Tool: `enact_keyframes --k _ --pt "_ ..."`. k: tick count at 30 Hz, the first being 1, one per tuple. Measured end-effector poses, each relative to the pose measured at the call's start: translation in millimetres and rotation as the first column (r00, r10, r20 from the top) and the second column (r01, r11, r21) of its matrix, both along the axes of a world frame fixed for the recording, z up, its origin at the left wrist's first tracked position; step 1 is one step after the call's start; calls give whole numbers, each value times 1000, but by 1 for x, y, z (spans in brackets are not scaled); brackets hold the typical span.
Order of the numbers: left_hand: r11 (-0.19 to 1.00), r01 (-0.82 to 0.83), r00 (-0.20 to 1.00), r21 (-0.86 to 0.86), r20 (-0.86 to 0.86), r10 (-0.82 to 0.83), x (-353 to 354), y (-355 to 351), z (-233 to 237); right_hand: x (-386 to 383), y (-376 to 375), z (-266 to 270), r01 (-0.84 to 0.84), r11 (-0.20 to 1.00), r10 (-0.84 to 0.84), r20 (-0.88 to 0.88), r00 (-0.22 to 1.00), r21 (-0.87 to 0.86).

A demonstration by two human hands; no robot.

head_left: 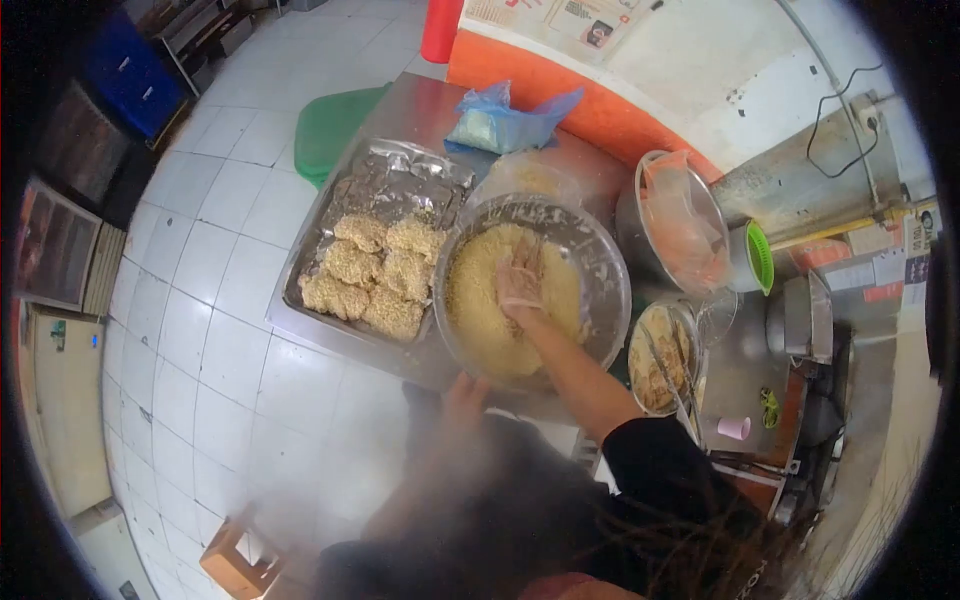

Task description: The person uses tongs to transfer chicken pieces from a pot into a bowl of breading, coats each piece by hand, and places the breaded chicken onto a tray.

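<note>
A wide metal bowl (610, 300) holds pale crumbs (480, 300). My right hand (522, 278), in a thin clear glove, reaches down into the crumbs; its fingertips are partly buried, so what lies under them is hidden. At the bowl's near rim is my left hand (465, 395), bare and slightly blurred, touching the edge from outside; its fingers are too unclear to read. Left of the bowl, a metal tray (300, 235) carries several crumb-coated pieces (352, 264) in its nearer part, with loose crumbs on its far part.
Right of the bowl stand a dish of pale battered pieces (658, 365) with tongs, a large pot (650, 215) with a plastic bag, and a pink cup (733, 428). A blue bag (515, 118) lies behind; a green lid (330, 135) is beyond the tray.
</note>
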State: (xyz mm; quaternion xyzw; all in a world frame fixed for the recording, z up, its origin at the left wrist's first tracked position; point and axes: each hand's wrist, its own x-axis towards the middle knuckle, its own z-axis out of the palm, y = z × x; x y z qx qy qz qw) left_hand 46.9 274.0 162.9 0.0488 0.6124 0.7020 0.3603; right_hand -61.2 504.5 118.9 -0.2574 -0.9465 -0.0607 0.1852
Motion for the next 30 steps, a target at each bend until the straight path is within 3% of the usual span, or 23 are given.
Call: enact_keyframes --k 2,3,6,9,11,13,16,18,20,23,26,29,30 --pt "999 -12 998 -50 55 15 10 3 -30 8 -13 35 30 945 -20 33 999 -325" --pt "999 -15 998 -45 57 17 6 6 -35 4 -11 57 40 851 -19 45 999 -524" --pt "996 1 1000 84 29 -4 -5 1 -7 24 -4 115 118 349 8 129 992 -930" --pt "985 -27 994 168 113 8 -5 -1 13 41 17 118 234 -153 73 225 972 -960" --pt "980 -44 983 196 184 7 -6 1 25 38 55 58 291 -321 164 250 954 -901" --pt "981 -6 990 194 138 -21 -8 0 19 37 53 76 317 -25 140 310 940 -948" --pt "994 -14 993 110 122 1 -3 1 -4 39 63 79 211 296 72 242 968 -932" --pt "994 -29 990 103 141 14 0 2 -11 44 72 79 74 342 83 108 991 -937" --pt "985 -31 984 172 176 0 -6 1 16 50 52 147 -90 254 127 -59 990 -963" --pt "995 -26 975 101 222 2 -7 0 19 64 13 196 15 641 236 216 947 -767" --pt "976 -47 987 215 160 12 -5 2 13 88 -5 187 53 745 361 469 806 -665" --pt "968 -51 972 247 235 -8 -4 1 30 89 -30 133 -234 674 477 170 862 -701" --pt "987 -10 988 160 153 -15 0 3 16 81 -49 136 -112 691 382 229 896 -714"
